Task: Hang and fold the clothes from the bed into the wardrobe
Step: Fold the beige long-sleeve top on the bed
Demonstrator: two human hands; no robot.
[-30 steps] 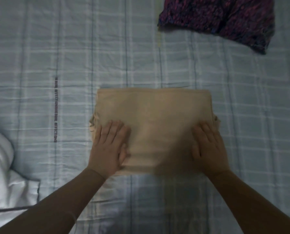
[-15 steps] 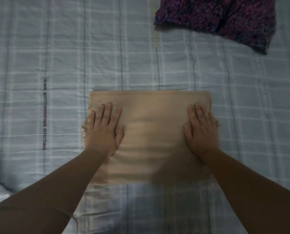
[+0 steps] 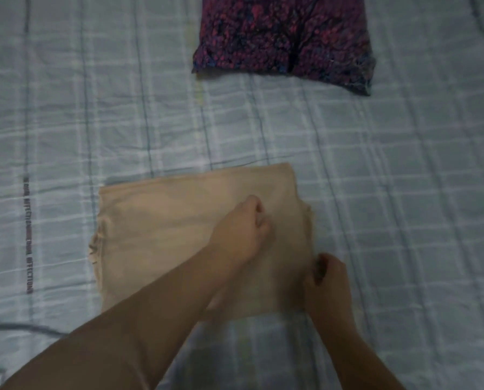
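- Beige folded garment (image 3: pixel 164 235) lies flat on the checked bedsheet (image 3: pixel 66 122).
- Left hand (image 3: pixel 240 232) on its right part, fingers curled; cannot tell if pinching (blur).
- Purple patterned garment (image 3: pixel 283 43) farther off, well apart.
- Right hand (image 3: pixel 329 280) grips the beige garment's right edge.

Beige garment (image 3: pixel 164 235): folded into a flat, smooth rectangle, lies on the bed (image 3: pixel 404 192) near the centre, turned slightly so the far right corner sits farthest; bunched seams poke out at the left edge; right edge pinched close to its near corner by the right hand (image 3: pixel 329 280). Purple-and-red patterned garment (image 3: pixel 285 38): folded, lies at the far side, right of centre, well apart from the beige one.
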